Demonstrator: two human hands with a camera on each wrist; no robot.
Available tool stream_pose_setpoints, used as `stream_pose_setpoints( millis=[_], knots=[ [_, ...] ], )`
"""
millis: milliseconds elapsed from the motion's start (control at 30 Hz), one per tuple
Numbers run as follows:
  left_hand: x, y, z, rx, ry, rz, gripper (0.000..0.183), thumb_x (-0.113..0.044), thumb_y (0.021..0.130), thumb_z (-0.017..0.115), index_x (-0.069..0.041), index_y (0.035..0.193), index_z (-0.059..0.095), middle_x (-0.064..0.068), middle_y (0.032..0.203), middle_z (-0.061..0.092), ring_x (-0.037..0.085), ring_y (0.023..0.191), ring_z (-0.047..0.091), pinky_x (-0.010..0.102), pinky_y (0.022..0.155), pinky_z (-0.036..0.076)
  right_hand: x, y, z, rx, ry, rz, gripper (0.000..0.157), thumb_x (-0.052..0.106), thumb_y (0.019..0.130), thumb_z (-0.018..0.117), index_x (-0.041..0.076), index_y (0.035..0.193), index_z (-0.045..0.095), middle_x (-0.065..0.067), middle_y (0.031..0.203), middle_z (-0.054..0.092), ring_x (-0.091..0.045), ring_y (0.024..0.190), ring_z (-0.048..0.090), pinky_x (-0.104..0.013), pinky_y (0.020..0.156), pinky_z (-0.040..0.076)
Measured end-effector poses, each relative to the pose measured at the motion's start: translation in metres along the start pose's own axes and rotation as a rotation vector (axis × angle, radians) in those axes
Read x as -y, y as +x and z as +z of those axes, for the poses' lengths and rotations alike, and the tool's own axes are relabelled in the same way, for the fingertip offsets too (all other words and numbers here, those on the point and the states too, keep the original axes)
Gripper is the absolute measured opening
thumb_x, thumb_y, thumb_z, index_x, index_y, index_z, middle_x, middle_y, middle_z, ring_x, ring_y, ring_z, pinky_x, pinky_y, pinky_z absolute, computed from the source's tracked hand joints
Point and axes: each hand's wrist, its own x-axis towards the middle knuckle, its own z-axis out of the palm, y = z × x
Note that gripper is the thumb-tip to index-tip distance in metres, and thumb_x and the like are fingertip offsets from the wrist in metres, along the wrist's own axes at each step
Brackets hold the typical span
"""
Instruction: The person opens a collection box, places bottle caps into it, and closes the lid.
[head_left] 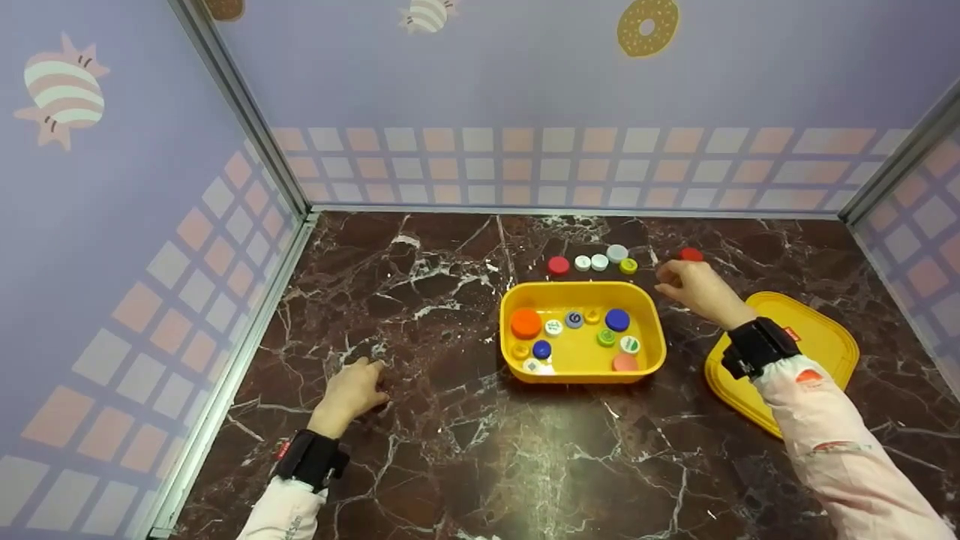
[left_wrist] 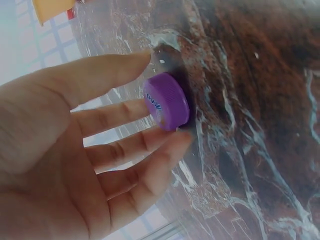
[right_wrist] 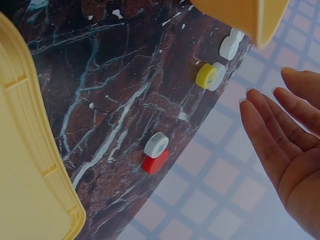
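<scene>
A purple bottle cap (left_wrist: 167,101) sits on the marbled table in the left wrist view. My left hand (head_left: 351,391) reaches around it with thumb and fingers spread; the thumb tip stands apart from it, and finger contact is unclear. In the head view this cap is hidden by the hand. My right hand (head_left: 701,289) hovers right of the yellow box (head_left: 585,377), its fingers loosely bent and holding nothing. Near it on the table are a red cap (head_left: 691,255) and, in the right wrist view, a white cap (right_wrist: 156,145) touching that red one.
Several bottle caps of various colours, among them an orange cap (head_left: 526,323), lie inside the box. Behind it a crimson cap (head_left: 558,265), white caps (head_left: 598,262) and a yellow-green cap (head_left: 628,265) form a row. The yellow lid (head_left: 814,337) lies under my right forearm. Patterned walls (head_left: 480,165) enclose the table.
</scene>
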Motion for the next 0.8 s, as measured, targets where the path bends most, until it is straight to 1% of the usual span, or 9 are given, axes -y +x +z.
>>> stream_pose_setpoints(
  millis=[133,267,333,400,467,533,633,733,800],
  knots=[
    [-0.002,0.003,0.000,0.009,-0.023,0.002,0.017,-0.006,0.073,0.070,-0.003,0.082,0.055,0.011,0.079,0.046,0.031,0.070,0.054,0.042,0.056,0.043,-0.003,-0.001,0.000,0.029,-0.011,0.031,0.018,0.005,0.083,0.063,-0.006,0.097,0.059,-0.018,0.086,0.061,-0.029,0.075,0.059,-0.041,0.065,0.049],
    [-0.004,0.007,0.000,0.041,-0.021,-0.018,0.020,-0.003,0.074,0.069,0.001,0.089,0.056,0.015,0.085,0.049,0.033,0.074,0.055,0.042,0.058,0.044,-0.004,-0.002,0.001,0.034,-0.016,0.033,0.019,0.006,0.083,0.063,-0.007,0.098,0.060,-0.017,0.086,0.060,-0.028,0.074,0.058,-0.041,0.066,0.048],
    [-0.005,0.008,0.000,0.045,-0.024,-0.021,0.023,-0.002,0.075,0.069,0.003,0.094,0.056,0.018,0.088,0.050,0.035,0.075,0.056,0.042,0.058,0.044,-0.006,-0.003,0.000,0.030,-0.015,0.036,0.019,0.006,0.084,0.063,-0.006,0.098,0.060,-0.017,0.086,0.060,-0.027,0.074,0.058,-0.041,0.065,0.048],
    [-0.005,0.010,0.001,0.043,-0.034,-0.017,0.024,0.000,0.074,0.068,0.004,0.094,0.056,0.019,0.088,0.050,0.034,0.073,0.055,0.040,0.057,0.042,-0.007,-0.003,0.000,0.028,-0.015,0.044,0.019,0.006,0.084,0.063,-0.006,0.098,0.060,-0.016,0.086,0.060,-0.027,0.073,0.058,-0.041,0.065,0.048],
    [-0.007,0.012,0.001,0.028,-0.041,-0.008,0.021,0.001,0.073,0.067,0.004,0.091,0.056,0.018,0.085,0.050,0.033,0.071,0.055,0.039,0.055,0.041,-0.008,-0.004,0.000,0.026,-0.013,0.049,0.018,0.006,0.084,0.063,-0.006,0.098,0.060,-0.016,0.086,0.060,-0.027,0.073,0.058,-0.041,0.065,0.048],
    [-0.009,0.016,0.000,0.010,-0.039,0.015,0.020,0.002,0.072,0.067,0.003,0.089,0.056,0.017,0.083,0.050,0.032,0.071,0.055,0.039,0.056,0.041,-0.009,-0.005,0.000,0.024,-0.015,0.054,0.018,0.006,0.083,0.063,-0.006,0.097,0.060,-0.015,0.085,0.060,-0.027,0.073,0.058,-0.041,0.065,0.048],
    [-0.016,0.024,-0.004,-0.033,-0.015,0.058,0.025,0.000,0.072,0.069,0.005,0.093,0.057,0.020,0.089,0.053,0.035,0.078,0.056,0.042,0.064,0.044,-0.011,-0.007,0.000,0.027,-0.021,0.060,0.017,0.006,0.083,0.063,-0.005,0.095,0.059,-0.014,0.084,0.058,-0.026,0.072,0.057,-0.041,0.064,0.048],
    [-0.027,0.034,-0.010,-0.107,0.012,0.115,0.031,-0.003,0.071,0.072,0.007,0.096,0.057,0.022,0.093,0.054,0.037,0.083,0.056,0.044,0.071,0.045,-0.013,-0.010,0.001,0.035,-0.021,0.070,0.016,0.006,0.083,0.063,-0.005,0.095,0.059,-0.013,0.082,0.056,-0.026,0.072,0.057,-0.041,0.064,0.048],
    [-0.036,0.041,-0.016,-0.159,0.019,0.150,0.029,-0.003,0.070,0.073,0.006,0.093,0.057,0.020,0.089,0.054,0.036,0.080,0.057,0.043,0.070,0.045,-0.014,-0.012,0.001,0.033,-0.021,0.075,0.016,0.006,0.083,0.064,-0.005,0.095,0.059,-0.012,0.082,0.056,-0.026,0.072,0.057,-0.041,0.064,0.048]
  ],
)
